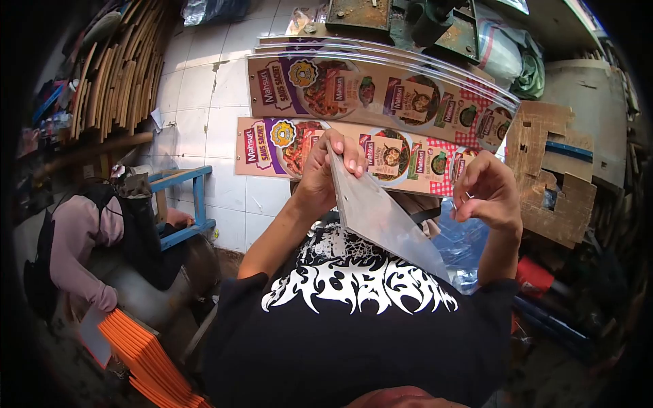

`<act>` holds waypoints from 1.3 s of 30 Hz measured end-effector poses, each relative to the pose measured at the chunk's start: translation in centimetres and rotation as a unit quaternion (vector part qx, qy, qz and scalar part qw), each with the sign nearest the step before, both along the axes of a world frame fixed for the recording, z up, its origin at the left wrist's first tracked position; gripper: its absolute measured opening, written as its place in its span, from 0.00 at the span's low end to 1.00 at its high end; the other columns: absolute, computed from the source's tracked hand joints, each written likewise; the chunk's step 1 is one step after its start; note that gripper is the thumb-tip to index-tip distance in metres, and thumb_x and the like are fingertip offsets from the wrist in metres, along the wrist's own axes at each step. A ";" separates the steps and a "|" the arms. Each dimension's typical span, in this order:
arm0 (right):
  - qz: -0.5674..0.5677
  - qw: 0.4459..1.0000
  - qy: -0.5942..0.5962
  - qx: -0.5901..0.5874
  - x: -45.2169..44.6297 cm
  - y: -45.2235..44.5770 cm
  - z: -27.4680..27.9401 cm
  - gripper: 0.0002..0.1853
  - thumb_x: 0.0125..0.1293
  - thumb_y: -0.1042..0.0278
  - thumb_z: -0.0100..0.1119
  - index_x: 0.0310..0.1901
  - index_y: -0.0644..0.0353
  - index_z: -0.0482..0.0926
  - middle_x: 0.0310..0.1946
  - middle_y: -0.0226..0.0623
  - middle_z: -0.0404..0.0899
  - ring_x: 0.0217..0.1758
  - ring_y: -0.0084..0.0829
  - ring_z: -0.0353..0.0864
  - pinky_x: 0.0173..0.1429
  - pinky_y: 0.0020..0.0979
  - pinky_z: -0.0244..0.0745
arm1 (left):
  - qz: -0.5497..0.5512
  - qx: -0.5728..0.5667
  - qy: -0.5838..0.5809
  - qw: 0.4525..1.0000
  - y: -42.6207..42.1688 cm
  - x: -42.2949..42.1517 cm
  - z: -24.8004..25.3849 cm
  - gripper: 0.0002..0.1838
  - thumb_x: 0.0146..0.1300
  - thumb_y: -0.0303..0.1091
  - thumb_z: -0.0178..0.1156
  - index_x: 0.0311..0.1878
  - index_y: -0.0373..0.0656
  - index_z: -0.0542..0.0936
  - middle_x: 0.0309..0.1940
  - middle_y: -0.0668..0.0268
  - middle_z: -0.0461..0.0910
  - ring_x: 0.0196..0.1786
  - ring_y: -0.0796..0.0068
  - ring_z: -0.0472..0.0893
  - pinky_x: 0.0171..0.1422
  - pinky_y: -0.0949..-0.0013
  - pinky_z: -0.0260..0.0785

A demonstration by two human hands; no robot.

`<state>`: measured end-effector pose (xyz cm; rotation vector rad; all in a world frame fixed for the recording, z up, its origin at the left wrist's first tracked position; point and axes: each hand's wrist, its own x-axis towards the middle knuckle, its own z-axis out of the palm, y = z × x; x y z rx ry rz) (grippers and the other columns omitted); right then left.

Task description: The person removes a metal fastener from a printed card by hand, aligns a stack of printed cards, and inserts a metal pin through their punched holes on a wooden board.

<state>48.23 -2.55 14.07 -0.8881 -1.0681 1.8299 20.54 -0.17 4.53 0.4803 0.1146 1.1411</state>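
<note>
Left hand (322, 171): one panel (382, 214); right hand (492, 193): one piece (469, 196)

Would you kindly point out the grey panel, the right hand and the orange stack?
Grey panel (385, 219): head view, middle of flat face.
Right hand (498, 197): head view, its middle.
Orange stack (146, 355): head view, middle of layered edges.

- Flat grey panel (384, 216), smooth, small hole near one edge, tilted in the left hand (318, 171)
- Tiny shiny piece (469, 196), pinched in the right hand (494, 190)
</note>
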 end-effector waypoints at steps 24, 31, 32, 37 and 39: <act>-0.185 0.891 -0.227 0.348 -11.2 1.3 -1.8 0.10 0.53 0.81 0.71 0.37 0.62 0.82 0.31 0.36 0.84 0.31 0.28 0.82 0.36 0.27 0.76 | -0.051 0.024 -0.136 0.989 1.8 2.1 0.6 0.13 0.62 0.37 0.67 0.39 0.46 0.71 0.37 0.68 0.69 0.41 0.73 0.73 0.51 0.71 0.71; -0.212 0.879 -0.240 0.354 -11.7 1.3 -1.5 0.09 0.52 0.79 0.71 0.36 0.59 0.83 0.30 0.32 0.84 0.30 0.29 0.81 0.37 0.28 0.74 | -0.058 0.010 -0.123 0.991 1.6 1.6 1.1 0.14 0.60 0.34 0.68 0.41 0.45 0.71 0.37 0.67 0.70 0.44 0.72 0.74 0.52 0.71 0.71; -0.211 0.878 -0.241 0.354 -11.7 1.3 -1.5 0.09 0.52 0.79 0.71 0.36 0.59 0.83 0.30 0.32 0.84 0.30 0.29 0.81 0.37 0.28 0.74 | -0.059 0.009 -0.121 0.991 1.5 1.6 1.1 0.14 0.60 0.34 0.68 0.41 0.45 0.72 0.37 0.67 0.70 0.44 0.71 0.75 0.52 0.70 0.71; -0.206 0.871 -0.253 0.366 -11.7 1.2 -1.4 0.10 0.52 0.80 0.71 0.36 0.60 0.82 0.31 0.33 0.84 0.31 0.30 0.82 0.38 0.29 0.75 | -0.057 0.005 -0.119 0.991 1.5 1.6 1.1 0.13 0.60 0.33 0.67 0.41 0.45 0.71 0.37 0.68 0.71 0.45 0.71 0.75 0.53 0.69 0.71; -0.210 0.864 -0.260 0.376 -11.8 1.2 -1.4 0.10 0.52 0.80 0.71 0.36 0.60 0.82 0.31 0.33 0.84 0.31 0.30 0.82 0.38 0.29 0.75 | -0.055 0.006 -0.117 0.992 1.5 1.5 1.2 0.13 0.61 0.33 0.67 0.41 0.45 0.71 0.37 0.68 0.71 0.45 0.71 0.75 0.54 0.69 0.71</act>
